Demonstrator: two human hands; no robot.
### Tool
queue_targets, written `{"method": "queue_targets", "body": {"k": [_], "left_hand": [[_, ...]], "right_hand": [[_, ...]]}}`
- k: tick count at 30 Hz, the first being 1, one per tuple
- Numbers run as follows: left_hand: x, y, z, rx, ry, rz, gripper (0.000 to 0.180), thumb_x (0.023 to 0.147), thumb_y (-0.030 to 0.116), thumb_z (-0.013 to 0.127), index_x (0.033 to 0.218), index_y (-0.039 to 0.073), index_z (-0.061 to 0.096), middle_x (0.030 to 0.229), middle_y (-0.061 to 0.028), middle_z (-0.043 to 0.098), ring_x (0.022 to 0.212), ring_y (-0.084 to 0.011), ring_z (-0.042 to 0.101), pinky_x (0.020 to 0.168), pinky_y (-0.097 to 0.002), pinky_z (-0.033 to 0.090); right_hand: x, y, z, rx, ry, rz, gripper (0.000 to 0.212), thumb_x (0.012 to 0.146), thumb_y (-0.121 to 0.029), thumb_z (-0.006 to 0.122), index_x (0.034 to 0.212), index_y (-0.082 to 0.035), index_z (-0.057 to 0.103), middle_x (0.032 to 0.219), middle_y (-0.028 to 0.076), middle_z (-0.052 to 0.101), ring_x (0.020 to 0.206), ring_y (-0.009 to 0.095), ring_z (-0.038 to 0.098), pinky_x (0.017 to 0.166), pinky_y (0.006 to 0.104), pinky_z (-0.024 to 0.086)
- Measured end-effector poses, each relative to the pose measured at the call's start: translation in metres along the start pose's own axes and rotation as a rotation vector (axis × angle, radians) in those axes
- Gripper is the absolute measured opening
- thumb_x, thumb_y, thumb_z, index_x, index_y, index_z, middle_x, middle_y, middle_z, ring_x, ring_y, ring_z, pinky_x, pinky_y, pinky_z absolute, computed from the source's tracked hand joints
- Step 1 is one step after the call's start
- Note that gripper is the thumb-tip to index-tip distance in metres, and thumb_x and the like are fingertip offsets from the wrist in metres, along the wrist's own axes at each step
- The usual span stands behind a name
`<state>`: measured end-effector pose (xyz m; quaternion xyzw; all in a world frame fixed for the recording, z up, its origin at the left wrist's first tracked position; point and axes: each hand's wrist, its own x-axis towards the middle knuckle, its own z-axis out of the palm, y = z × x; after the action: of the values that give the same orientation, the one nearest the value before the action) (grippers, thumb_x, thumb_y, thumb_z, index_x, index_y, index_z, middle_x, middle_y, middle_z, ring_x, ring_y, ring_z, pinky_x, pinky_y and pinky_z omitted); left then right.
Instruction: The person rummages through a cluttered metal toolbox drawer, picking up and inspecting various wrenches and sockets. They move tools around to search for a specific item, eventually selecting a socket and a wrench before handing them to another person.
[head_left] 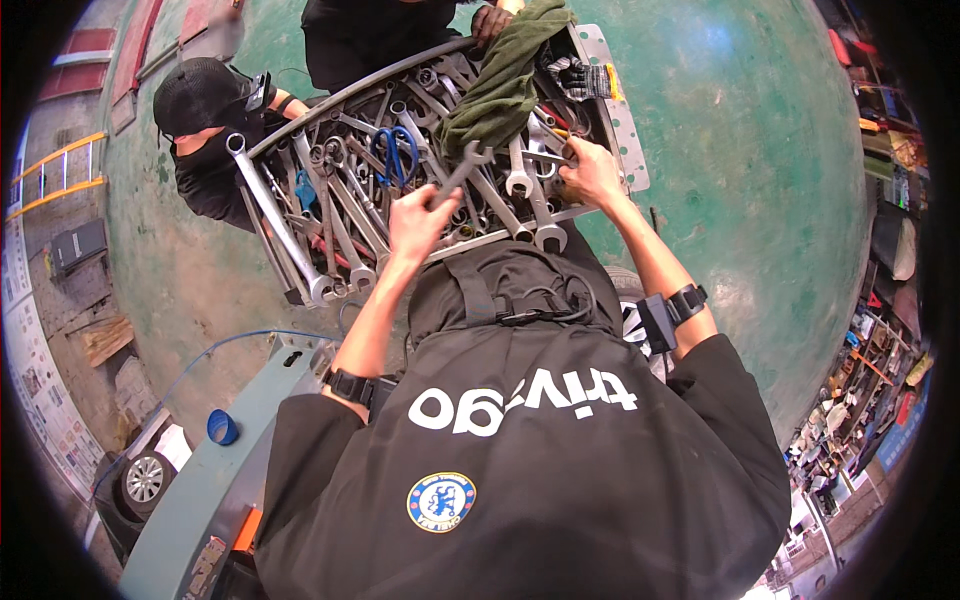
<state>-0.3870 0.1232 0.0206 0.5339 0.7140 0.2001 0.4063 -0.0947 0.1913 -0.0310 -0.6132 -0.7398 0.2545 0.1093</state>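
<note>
My left hand (418, 225) is closed round the shaft of a grey open-end wrench (462, 174), lifted above the near side of a metal drawer (480, 238) full of tools. At the drawer's right end, my right hand (592, 172) pinches at a slim grey metal tool (545, 157), partly hidden by the fingers. Beneath both hands lie many wrenches, among them an open-end wrench (518, 180) with its jaws toward me. Blue-handled scissors (395, 157) rest on the pile. A dark green cloth (495, 95) drapes over the far middle.
A striped work glove (582, 78) lies at the drawer's far right corner. Long wrenches (275, 215) lean over its left end. Two people in dark clothes are beyond it, one with a hand (490, 22) at the far rim. A blue cup (222, 427) stands on a grey-green machine (215, 490).
</note>
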Motion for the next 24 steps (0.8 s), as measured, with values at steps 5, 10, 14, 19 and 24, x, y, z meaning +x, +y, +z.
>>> {"method": "queue_targets", "body": {"k": [5,10,14,19,24], "left_hand": [[0.013,0.012,0.038,-0.384,-0.127,-0.176,0.039,0.085,0.038,0.071,0.069,0.004,0.062,0.058,0.0015,0.055,0.046,-0.0055,0.042,0.042,-0.0263,0.033],[0.015,0.008,0.034,-0.721,-0.191,-0.343,0.030,0.091,0.031,0.064,0.085,0.003,0.057,0.073,-0.0057,0.066,0.036,-0.0032,0.035,0.034,-0.0209,0.024],[0.009,0.011,0.027,-0.642,-0.256,-0.288,0.035,0.092,0.032,0.063,0.088,-0.002,0.068,0.061,-0.0001,0.061,0.036,-0.0019,0.035,0.035,-0.0209,0.024],[0.003,0.024,0.031,-0.680,-0.362,-0.292,0.034,0.092,0.031,0.063,0.095,-0.003,0.068,0.069,-0.0007,0.063,0.037,-0.0024,0.037,0.035,-0.0198,0.027],[0.000,0.029,0.034,-0.711,-0.323,-0.327,0.029,0.086,0.023,0.071,0.097,-0.003,0.066,0.068,0.0023,0.058,0.041,-0.0019,0.038,0.037,-0.0197,0.026]], "right_hand": [[-0.021,-0.003,-0.029,0.475,-0.504,0.307,0.027,0.071,-0.010,0.072,0.094,0.001,0.066,0.073,0.012,0.067,0.064,0.017,0.065,0.062,0.0325,0.051],[-0.051,0.000,-0.053,0.592,-0.651,0.403,0.022,0.076,0.000,0.069,0.098,0.004,0.066,0.077,0.007,0.068,0.058,0.010,0.062,0.048,0.0248,0.046],[-0.063,0.003,-0.071,0.686,-0.678,0.441,0.025,0.076,0.002,0.069,0.101,0.005,0.065,0.079,0.007,0.068,0.060,0.010,0.062,0.048,0.0239,0.044],[-0.063,-0.002,-0.085,0.861,-0.701,0.433,0.025,0.077,0.000,0.072,0.101,0.004,0.066,0.076,0.004,0.066,0.063,0.009,0.061,0.050,0.0225,0.043],[-0.048,-0.013,-0.077,0.831,-0.755,0.372,0.027,0.079,-0.002,0.071,0.105,0.001,0.066,0.079,0.004,0.067,0.068,0.009,0.061,0.057,0.0230,0.047]]}}
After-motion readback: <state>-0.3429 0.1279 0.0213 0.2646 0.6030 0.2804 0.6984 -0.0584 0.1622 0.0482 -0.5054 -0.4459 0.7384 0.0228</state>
